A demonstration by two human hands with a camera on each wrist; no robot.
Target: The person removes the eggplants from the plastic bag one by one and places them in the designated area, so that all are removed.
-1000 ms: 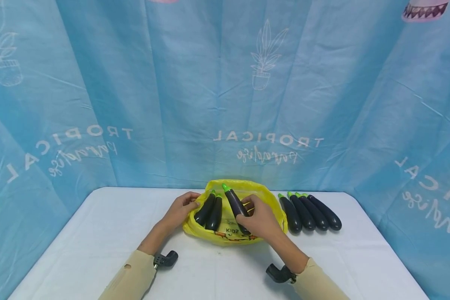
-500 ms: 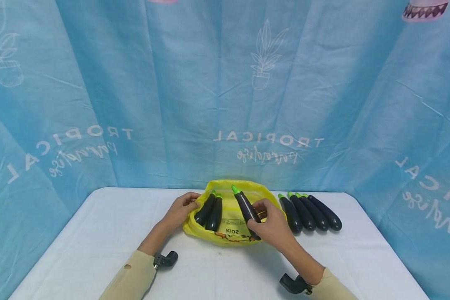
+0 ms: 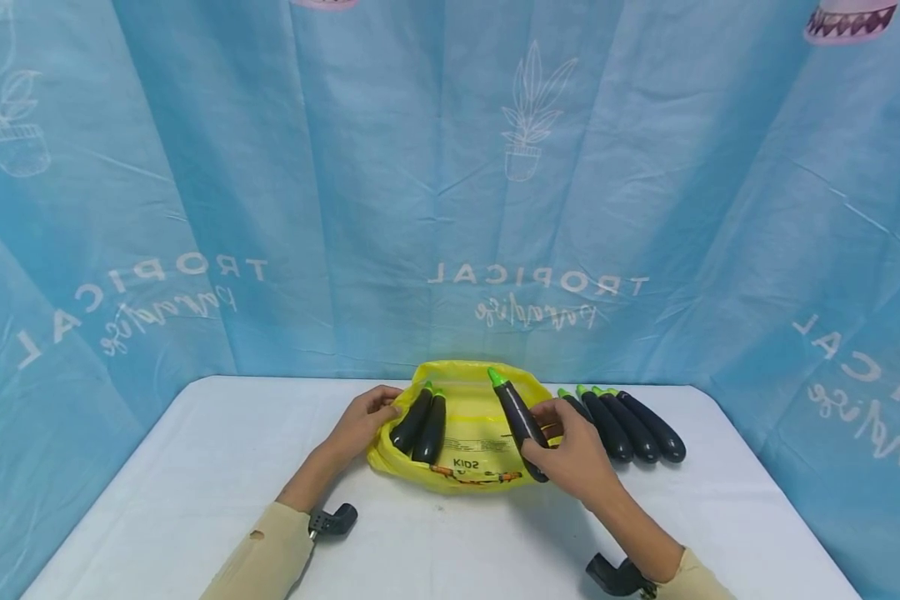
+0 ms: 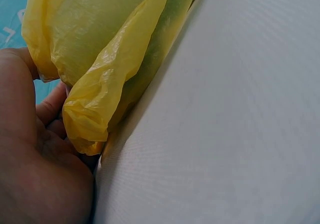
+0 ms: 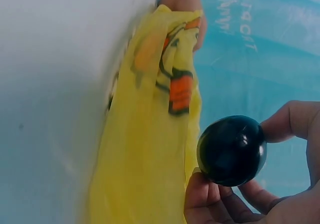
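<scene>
My right hand [image 3: 576,457] holds a dark eggplant [image 3: 517,415] with a green stem, tilted over the right side of a yellow plastic bag [image 3: 467,404]. In the right wrist view the rounded end of this eggplant [image 5: 232,151] shows between thumb and fingers. Two more eggplants [image 3: 430,432] lie side by side in the left part of the bag's mouth. At the bag's left rim, my left hand [image 3: 360,427] grips the plastic; the left wrist view shows the bag's crumpled edge [image 4: 95,114] between thumb and fingers, fingertips partly hidden.
Several eggplants [image 3: 648,427] lie in a row on the white table [image 3: 720,517] right of the bag, the nearest partly behind my right hand. A blue printed curtain [image 3: 375,208] hangs behind the table and along both sides.
My right hand has moved right with the eggplant, from over the bag's middle to its right edge. The left hand and the two eggplants in the bag stay put.
</scene>
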